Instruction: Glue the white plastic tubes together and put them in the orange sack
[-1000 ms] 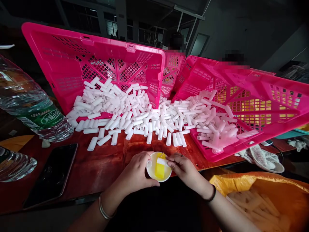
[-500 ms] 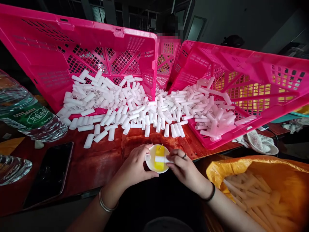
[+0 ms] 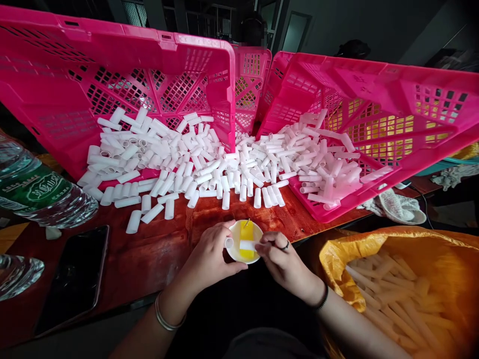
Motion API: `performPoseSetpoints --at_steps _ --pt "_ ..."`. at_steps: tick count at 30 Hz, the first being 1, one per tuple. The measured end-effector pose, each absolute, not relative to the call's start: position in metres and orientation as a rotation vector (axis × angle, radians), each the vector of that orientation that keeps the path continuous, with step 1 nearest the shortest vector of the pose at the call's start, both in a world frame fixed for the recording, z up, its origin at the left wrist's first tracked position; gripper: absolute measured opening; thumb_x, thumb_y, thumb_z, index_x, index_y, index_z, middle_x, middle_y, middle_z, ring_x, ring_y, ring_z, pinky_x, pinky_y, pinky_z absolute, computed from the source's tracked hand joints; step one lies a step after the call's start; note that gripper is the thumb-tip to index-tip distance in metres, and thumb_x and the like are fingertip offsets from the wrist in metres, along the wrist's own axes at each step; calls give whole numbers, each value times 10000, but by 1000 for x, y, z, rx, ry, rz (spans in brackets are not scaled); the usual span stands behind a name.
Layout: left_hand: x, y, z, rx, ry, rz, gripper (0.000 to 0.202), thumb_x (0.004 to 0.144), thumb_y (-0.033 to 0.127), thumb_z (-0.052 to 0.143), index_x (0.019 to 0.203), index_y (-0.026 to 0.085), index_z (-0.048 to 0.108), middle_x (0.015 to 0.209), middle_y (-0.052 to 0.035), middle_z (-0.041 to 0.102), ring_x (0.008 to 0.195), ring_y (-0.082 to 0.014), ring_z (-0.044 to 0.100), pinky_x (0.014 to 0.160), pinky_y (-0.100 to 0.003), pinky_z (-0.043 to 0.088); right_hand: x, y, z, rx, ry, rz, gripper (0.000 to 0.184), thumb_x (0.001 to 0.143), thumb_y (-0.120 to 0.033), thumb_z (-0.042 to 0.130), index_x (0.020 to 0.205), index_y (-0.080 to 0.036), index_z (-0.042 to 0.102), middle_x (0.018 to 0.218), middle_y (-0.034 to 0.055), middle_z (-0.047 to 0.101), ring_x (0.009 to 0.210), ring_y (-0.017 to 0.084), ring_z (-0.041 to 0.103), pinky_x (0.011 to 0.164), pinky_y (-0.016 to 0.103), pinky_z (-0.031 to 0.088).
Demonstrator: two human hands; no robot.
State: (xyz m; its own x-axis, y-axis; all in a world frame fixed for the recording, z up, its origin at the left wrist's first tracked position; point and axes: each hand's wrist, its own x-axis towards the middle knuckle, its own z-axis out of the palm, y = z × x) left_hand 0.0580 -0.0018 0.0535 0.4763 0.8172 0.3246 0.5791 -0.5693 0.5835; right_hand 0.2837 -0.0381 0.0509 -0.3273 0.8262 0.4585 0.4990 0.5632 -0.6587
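Observation:
My left hand [image 3: 209, 259] grips a small white bowl [image 3: 235, 247] at the near table edge; a yellow sponge [image 3: 246, 234] lies inside it. A short white tube [image 3: 229, 243] sits between the left fingers at the bowl's rim. My right hand [image 3: 280, 262] pinches another white tube [image 3: 247, 245] and holds it across the sponge. Beyond the bowl, a heap of white tubes [image 3: 209, 169] spills over the red-brown table [image 3: 157, 249].
Two tilted pink crates [image 3: 75, 94] [image 3: 374, 119] hold the tube heap. A dark phone [image 3: 75, 279] and two water bottles [image 3: 37, 194] lie at the left. An orange bag [image 3: 404, 284] with long tubes sits lower right. A white cloth glove [image 3: 400, 209] lies under the right crate.
The view has tilted down a little. My right hand has turned the white tube level across the yellow sponge. The left hand keeps its hold on the bowl.

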Motion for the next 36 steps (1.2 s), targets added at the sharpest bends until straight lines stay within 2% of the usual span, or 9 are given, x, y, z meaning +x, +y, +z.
performPoseSetpoints --at_steps 4,8,11,16,20,23,27,33,36 --pt "59 -2 53 2318 1189 804 745 606 370 854 1207 216 442 1271 -143 589 1155 -324 573 966 -489 478 282 -41 49 -1192 -1728 766 207 946 -262 518 1148 -226 541 938 69 639 813 190 649 706 327 575" --pt "58 -2 52 2323 1180 803 739 621 369 846 1216 221 432 1270 -140 586 1164 -318 564 972 -485 473 286 -43 49 -1144 -1912 527 129 925 -192 536 998 -232 634 967 83 609 909 208 622 775 353 561" --pt "58 -2 52 2321 1183 791 692 626 382 840 1174 221 450 1258 -143 593 1151 -317 572 967 -492 474 287 -43 46 -1069 -1980 444 218 913 -145 527 1073 -257 625 1011 87 572 968 215 599 795 364 557" --pt "58 -2 51 2335 1169 843 541 652 389 815 1041 221 478 1316 -148 565 1193 -327 555 991 -500 466 281 -43 44 -1188 -1708 802 287 935 -275 540 1218 -237 513 945 72 656 804 196 666 704 335 587" --pt "58 -1 51 2323 1174 888 534 630 387 821 1014 225 487 1299 -136 581 1190 -327 562 993 -490 469 283 -41 48 -1156 -1879 561 161 918 -215 554 1053 -238 640 989 93 655 905 217 654 773 357 570" --pt "59 -1 50 2330 1171 892 541 632 407 817 1017 223 484 1282 -142 589 1177 -329 571 981 -495 477 285 -40 50 -1080 -1963 506 210 920 -171 529 1087 -247 632 1049 99 622 976 214 628 798 356 565" --pt "59 -1 47 2334 1171 898 574 641 397 819 1049 218 458 1310 -163 562 1184 -331 565 978 -494 481 284 -42 50 -1214 -1786 719 269 920 -261 572 1187 -224 581 1054 103 676 944 225 673 804 367 586" --pt "60 1 45 2374 1172 894 597 628 381 826 1055 231 437 1288 -145 565 1169 -328 566 980 -494 473 288 -42 48 -1062 -2068 360 226 922 -140 515 1058 -241 664 1093 93 684 994 242 659 845 413 571" --pt "59 2 45 2404 1180 878 625 642 416 813 1083 222 415 1300 -164 537 1202 -344 532 985 -507 464 289 -38 45 -975 -2023 354 195 912 -131 529 995 -250 659 1061 80 689 942 222 667 811 395 575"
